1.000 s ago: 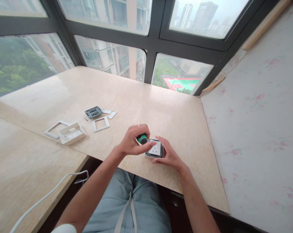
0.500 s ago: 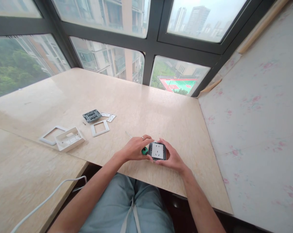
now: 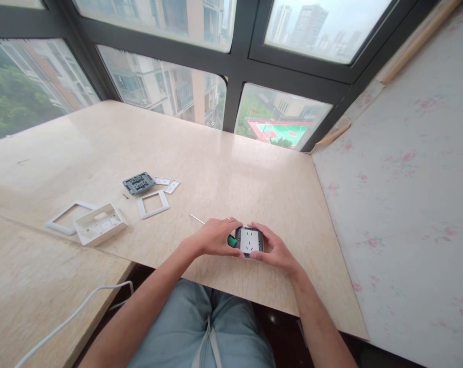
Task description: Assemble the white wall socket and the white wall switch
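Between my two hands is a wall socket (image 3: 249, 240), a white slotted face on a dark frame, facing up just above or on the table near its front edge. My left hand (image 3: 219, 237) grips the socket's left side with thumb and fingertips. A screwdriver (image 3: 232, 240) with a green handle is tucked in the same hand, its metal shaft pointing out to the far left. My right hand (image 3: 274, 248) is closed round the socket's right side, fingers at the far edge and thumb at the near one.
On the left of the table (image 3: 231, 174) lie a grey switch module (image 3: 138, 183), a small white frame (image 3: 166, 202), two white plates (image 3: 172, 186), a larger white frame (image 3: 54, 225) and a white back box (image 3: 101, 225). A white cable (image 3: 78, 312) hangs at the lower left.
The view has shifted slightly, so the loose parts appear further left. Both hands keep their grip on the socket, and the screwdriver shaft now points lower and more to the left.
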Demonstrator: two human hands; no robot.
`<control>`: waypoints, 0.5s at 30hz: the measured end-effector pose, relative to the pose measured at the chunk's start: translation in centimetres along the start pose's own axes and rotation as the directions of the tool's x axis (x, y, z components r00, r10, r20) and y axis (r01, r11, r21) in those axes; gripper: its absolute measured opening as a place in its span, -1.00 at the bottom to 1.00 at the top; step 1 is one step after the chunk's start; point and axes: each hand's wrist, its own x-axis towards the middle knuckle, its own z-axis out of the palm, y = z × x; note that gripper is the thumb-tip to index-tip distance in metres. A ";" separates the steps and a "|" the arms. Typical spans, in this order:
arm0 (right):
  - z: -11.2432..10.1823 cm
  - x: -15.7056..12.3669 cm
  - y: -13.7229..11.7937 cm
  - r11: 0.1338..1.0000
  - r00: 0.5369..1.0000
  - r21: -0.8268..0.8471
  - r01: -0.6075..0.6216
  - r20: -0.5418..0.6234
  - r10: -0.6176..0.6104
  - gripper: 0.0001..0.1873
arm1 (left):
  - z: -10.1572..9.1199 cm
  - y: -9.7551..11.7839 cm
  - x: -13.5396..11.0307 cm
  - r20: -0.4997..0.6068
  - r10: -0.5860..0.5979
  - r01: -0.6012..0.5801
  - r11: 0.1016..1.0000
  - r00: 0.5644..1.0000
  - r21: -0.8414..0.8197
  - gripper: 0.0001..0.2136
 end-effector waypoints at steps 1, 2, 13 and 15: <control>0.1 0.0 0.1 1.000 1.000 0.007 0.001 -0.010 -0.001 -0.17 | 0.0 0.0 0.1 0.003 -0.006 0.006 1.000 1.000 -0.010 -0.33; 0.2 0.0 0.2 1.000 1.000 0.013 0.001 -0.018 0.000 -0.17 | 0.0 0.0 0.2 0.005 -0.012 0.012 1.000 1.000 -0.018 -0.34; 0.4 -0.3 0.6 1.000 0.999 0.023 -0.016 -0.036 0.017 -0.24 | 0.2 0.0 0.2 -0.003 -0.033 0.033 0.999 0.999 -0.043 -0.44; 0.4 -0.4 0.7 0.999 0.999 0.025 -0.025 -0.048 0.026 -0.25 | 0.1 0.0 0.1 -0.010 -0.025 0.025 0.999 1.000 -0.047 -0.43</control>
